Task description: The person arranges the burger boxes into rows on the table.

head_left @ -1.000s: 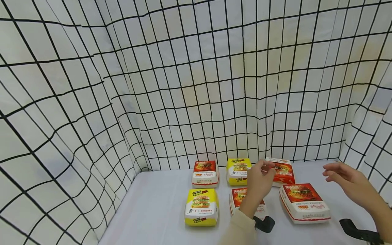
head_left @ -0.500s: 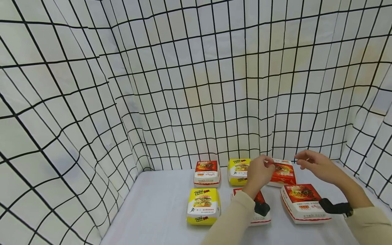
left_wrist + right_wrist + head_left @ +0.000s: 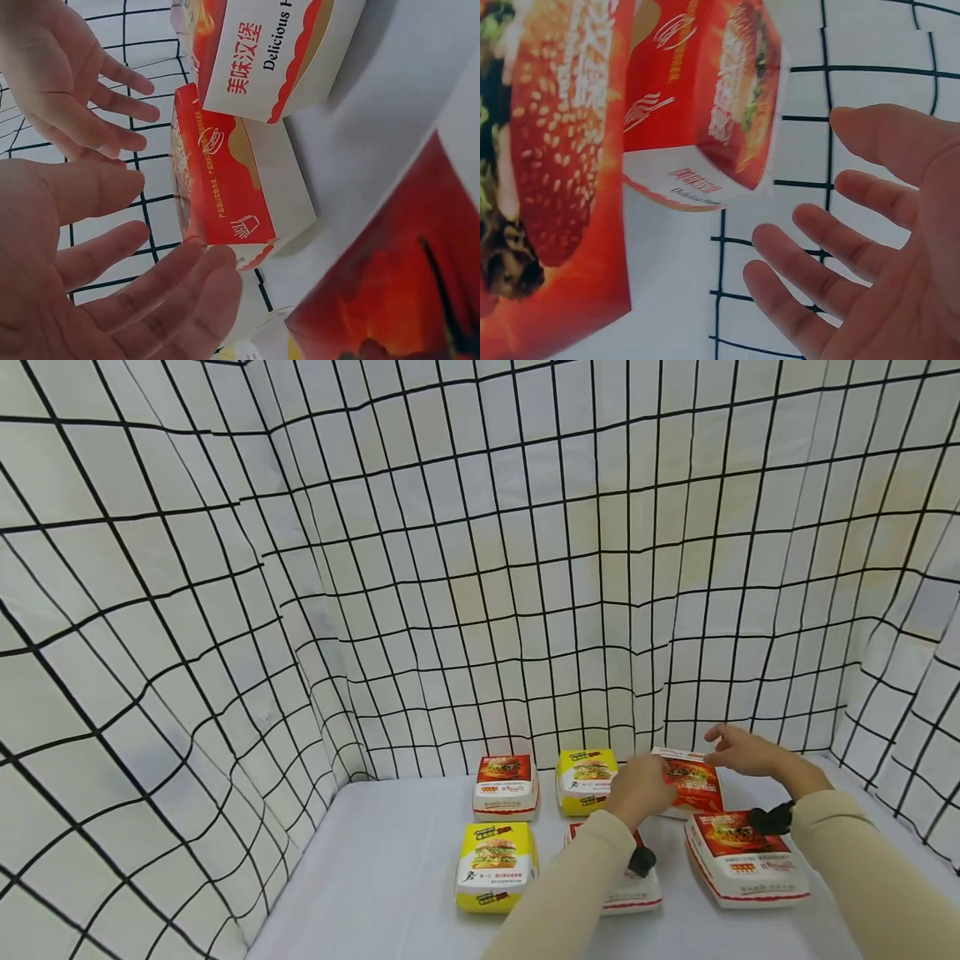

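Observation:
A red and white burger box (image 3: 693,787) lies at the back right of the table, with a hand on each side. My left hand (image 3: 643,789) is at its left side. In the left wrist view, the fingers of my left hand (image 3: 127,277) are spread and the fingertips overlap the near corner of the red box (image 3: 232,180). At the box's far right side is my right hand (image 3: 746,752). The right wrist view shows my right hand (image 3: 870,247) with fingers spread, apart from the box (image 3: 705,97). Neither hand holds anything.
In front stand another red burger box (image 3: 750,864) and one (image 3: 630,893) partly hidden under my left forearm. Further left are a yellow box (image 3: 495,868), a second yellow box (image 3: 585,781) and a red box (image 3: 504,787). A black-gridded white curtain (image 3: 487,568) encloses the table.
My right hand has moved in from the right, over to the right side of the back right red box. My left hand has turned and shifted slightly right. The boxes stay put.

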Demonstrator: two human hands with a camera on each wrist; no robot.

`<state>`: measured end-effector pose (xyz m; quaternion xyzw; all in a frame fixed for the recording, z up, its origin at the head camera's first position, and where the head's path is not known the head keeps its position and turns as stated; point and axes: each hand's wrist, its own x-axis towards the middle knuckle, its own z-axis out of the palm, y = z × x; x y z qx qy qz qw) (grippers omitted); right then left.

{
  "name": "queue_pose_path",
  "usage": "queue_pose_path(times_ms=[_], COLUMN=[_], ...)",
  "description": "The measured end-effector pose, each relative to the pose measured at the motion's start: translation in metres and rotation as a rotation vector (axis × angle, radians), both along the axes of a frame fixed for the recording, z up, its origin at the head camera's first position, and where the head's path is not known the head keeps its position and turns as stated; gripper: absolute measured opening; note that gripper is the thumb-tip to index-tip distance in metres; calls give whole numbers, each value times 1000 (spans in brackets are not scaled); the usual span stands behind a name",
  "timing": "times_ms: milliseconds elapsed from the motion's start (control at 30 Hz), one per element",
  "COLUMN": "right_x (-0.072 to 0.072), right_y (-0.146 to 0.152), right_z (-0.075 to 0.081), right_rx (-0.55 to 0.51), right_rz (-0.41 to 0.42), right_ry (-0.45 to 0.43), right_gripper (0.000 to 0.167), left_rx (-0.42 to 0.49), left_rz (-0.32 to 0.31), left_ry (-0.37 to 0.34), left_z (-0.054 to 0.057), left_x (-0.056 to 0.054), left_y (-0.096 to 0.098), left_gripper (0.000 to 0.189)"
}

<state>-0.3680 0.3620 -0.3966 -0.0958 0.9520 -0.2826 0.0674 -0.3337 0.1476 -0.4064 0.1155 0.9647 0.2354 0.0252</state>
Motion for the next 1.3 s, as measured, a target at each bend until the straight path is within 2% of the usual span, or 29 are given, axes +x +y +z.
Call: queue_pose_path(times_ms=[133, 267, 567, 800, 1067, 1300], right_x=[-6, -6, -4, -5, -7, -9], right_y=[1, -1, -6, -1, 3, 6], right_z=[-6, -10, -14, -21, -30, -27], right_rx=[37, 45, 125, 93, 78, 97], right_rz=[21, 33, 18, 32, 41, 45], right_ry=[-35, -87, -82, -110, -123, -118], right_gripper=[62, 67, 76, 76, 71, 69], left_rx=[-35, -97, -186, -237, -230, -181], left_rz=[-10, -5, 54, 51, 29, 21], left_ry=[19, 52, 68, 113, 127, 114], left_z=[-3, -7, -17, -18, -19, -15], left_x=[-2, -2, -2, -3, -4, -6], left_y=[3, 7, 14, 18, 19, 18], left_gripper=[21, 12, 23, 23, 19, 24])
